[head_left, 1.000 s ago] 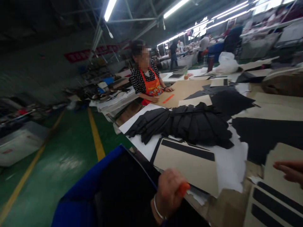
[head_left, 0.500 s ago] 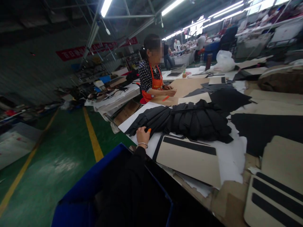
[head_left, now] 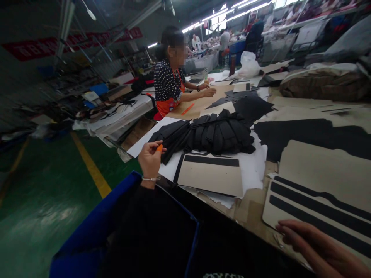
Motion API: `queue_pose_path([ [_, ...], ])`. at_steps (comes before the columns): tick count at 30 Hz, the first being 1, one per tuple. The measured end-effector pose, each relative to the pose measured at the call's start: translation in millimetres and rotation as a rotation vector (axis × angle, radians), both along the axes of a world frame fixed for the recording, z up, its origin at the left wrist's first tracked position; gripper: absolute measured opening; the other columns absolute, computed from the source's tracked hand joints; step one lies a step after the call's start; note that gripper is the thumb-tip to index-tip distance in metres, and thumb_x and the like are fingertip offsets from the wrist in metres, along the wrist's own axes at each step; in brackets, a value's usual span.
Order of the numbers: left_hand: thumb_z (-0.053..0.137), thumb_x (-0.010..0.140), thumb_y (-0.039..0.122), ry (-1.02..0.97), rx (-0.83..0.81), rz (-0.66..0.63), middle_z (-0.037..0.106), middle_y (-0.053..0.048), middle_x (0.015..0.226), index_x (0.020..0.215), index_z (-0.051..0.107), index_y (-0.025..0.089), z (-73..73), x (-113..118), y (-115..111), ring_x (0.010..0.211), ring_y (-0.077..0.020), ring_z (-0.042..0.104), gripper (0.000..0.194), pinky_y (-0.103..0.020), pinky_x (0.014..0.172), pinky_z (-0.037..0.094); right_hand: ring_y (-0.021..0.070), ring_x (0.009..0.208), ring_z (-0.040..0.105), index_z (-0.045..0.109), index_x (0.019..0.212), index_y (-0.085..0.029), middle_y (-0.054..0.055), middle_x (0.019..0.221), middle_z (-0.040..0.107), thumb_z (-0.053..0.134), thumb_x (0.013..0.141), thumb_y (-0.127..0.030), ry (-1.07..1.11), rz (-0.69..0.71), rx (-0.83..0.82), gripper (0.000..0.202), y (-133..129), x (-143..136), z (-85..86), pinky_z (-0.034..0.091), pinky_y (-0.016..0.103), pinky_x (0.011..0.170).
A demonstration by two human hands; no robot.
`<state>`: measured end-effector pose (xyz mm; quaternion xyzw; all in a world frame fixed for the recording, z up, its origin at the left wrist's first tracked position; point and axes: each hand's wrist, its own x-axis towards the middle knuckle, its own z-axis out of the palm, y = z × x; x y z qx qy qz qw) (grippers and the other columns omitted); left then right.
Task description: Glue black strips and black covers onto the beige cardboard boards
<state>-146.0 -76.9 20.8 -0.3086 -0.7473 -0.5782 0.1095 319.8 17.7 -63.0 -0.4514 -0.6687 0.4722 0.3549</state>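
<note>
My left hand (head_left: 150, 159), with an orange cover on the thumb and a bracelet at the wrist, is at the left end of a bundle of black fabric strips (head_left: 216, 133). Its fingers are curled in against the thumb; what they pinch, if anything, does not show. My right hand (head_left: 314, 245) reaches in at the lower right with fingers stretched out, over the near edge of a beige panel with black bands (head_left: 313, 202). Between the hands lies a second beige panel with one black band (head_left: 210, 173), on white sheeting (head_left: 252, 166).
A blue bin (head_left: 87, 235) stands against the table in front of me. Across the table sits a co-worker in an orange apron (head_left: 166, 106). Black sheets (head_left: 292, 133) and a brown bundle (head_left: 321, 83) lie to the right. Green floor (head_left: 58, 185) with yellow lines is on the left.
My left hand has lifted slightly back from the strip bundle, its fingers drawn together. My right hand has come into view at the lower right. The view has turned to the right.
</note>
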Motion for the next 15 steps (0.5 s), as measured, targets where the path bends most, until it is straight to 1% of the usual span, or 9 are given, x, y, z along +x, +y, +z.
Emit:
queue_pose_path([
  [1, 0.067, 0.081, 0.022, 0.014, 0.138, -0.089, 0.075, -0.008, 0.108, 0.090, 0.054, 0.019, 10.3, 16, -9, 0.077, -0.0163, 0.074, 0.016, -0.032, 0.074, 0.060, 0.0316, 0.073, 0.075, 0.082, 0.091, -0.036, 0.008, 0.087, 0.079, 0.079, 0.070, -0.061, 0.018, 0.058, -0.055, 0.033, -2, -14, 11.1, 0.065, 0.039, 0.061],
  [3, 0.073, 0.077, 0.016, 0.031, 0.366, -0.182, 0.075, -0.004, 0.100, 0.088, 0.057, 0.019, 27.2, 47, -27, 0.081, -0.0165, 0.074, 0.019, -0.033, 0.080, 0.061, 0.0286, 0.077, 0.075, 0.080, 0.097, -0.032, 0.008, 0.095, 0.079, 0.076, 0.076, -0.062, 0.092, 0.135, -0.145, 0.037, -4, -43, 31.0, 0.065, 0.038, 0.067],
  [4, 0.075, 0.074, 0.013, 0.015, 0.452, -0.231, 0.075, -0.003, 0.097, 0.086, 0.059, 0.020, 33.0, 61, -36, 0.084, -0.0166, 0.073, 0.021, -0.033, 0.081, 0.061, 0.0265, 0.077, 0.074, 0.079, 0.101, -0.030, 0.009, 0.099, 0.079, 0.074, 0.079, -0.062, 0.153, 0.167, -0.198, 0.039, -4, -56, 38.8, 0.064, 0.037, 0.067],
  [6, 0.081, 0.069, 0.012, -0.061, 0.529, -0.339, 0.074, -0.001, 0.090, 0.083, 0.062, 0.020, 37.5, 85, -53, 0.084, -0.0158, 0.071, 0.025, -0.028, 0.076, 0.062, 0.0226, 0.078, 0.072, 0.073, 0.117, -0.028, 0.011, 0.113, 0.076, 0.072, 0.083, -0.063, 0.320, 0.240, -0.320, 0.049, -2, -79, 48.2, 0.061, 0.034, 0.066],
  [8, 0.086, 0.066, 0.017, -0.159, 0.526, -0.466, 0.073, -0.001, 0.086, 0.083, 0.065, 0.021, 32.4, 104, -68, 0.082, -0.0157, 0.069, 0.027, -0.025, 0.071, 0.062, 0.0223, 0.084, 0.072, 0.065, 0.131, -0.027, 0.014, 0.127, 0.070, 0.063, 0.085, -0.073, 0.515, 0.279, -0.477, 0.065, 1, -93, 49.3, 0.060, 0.033, 0.066],
  [10, 0.089, 0.066, 0.020, -0.249, 0.472, -0.568, 0.072, -0.001, 0.085, 0.083, 0.067, 0.022, 19.8, 118, -80, 0.080, -0.0157, 0.068, 0.028, -0.024, 0.068, 0.062, 0.0239, 0.089, 0.073, 0.060, 0.138, -0.025, 0.017, 0.132, 0.066, 0.055, 0.086, -0.079, 0.610, 0.267, -0.635, 0.075, 2, -99, 43.5, 0.060, 0.033, 0.066],
  [12, 0.088, 0.067, 0.019, -0.336, 0.401, -0.638, 0.071, -0.001, 0.083, 0.081, 0.067, 0.023, 4.5, 129, -88, 0.075, -0.0153, 0.068, 0.026, -0.024, 0.065, 0.062, 0.0250, 0.090, 0.074, 0.059, 0.138, -0.024, 0.017, 0.128, 0.067, 0.059, 0.086, -0.076, 0.581, 0.210, -0.730, 0.074, 0, -100, 33.9, 0.061, 0.033, 0.065],
  [13, 0.088, 0.068, 0.018, -0.383, 0.367, -0.675, 0.071, 0.000, 0.081, 0.080, 0.066, 0.024, -2.7, 133, -90, 0.072, -0.0150, 0.067, 0.025, -0.024, 0.063, 0.061, 0.0247, 0.089, 0.074, 0.061, 0.136, -0.024, 0.015, 0.123, 0.068, 0.064, 0.085, -0.072, 0.547, 0.172, -0.743, 0.070, -2, -99, 29.0, 0.061, 0.032, 0.065],
  [15, 0.087, 0.069, 0.017, -0.472, 0.326, -0.751, 0.069, 0.001, 0.077, 0.077, 0.066, 0.024, -14.5, 138, -91, 0.066, -0.0143, 0.066, 0.024, -0.025, 0.061, 0.060, 0.0226, 0.083, 0.073, 0.065, 0.130, -0.023, 0.011, 0.106, 0.072, 0.074, 0.081, -0.063, 0.486, 0.109, -0.726, 0.063, -4, -97, 21.3, 0.059, 0.030, 0.063],
])
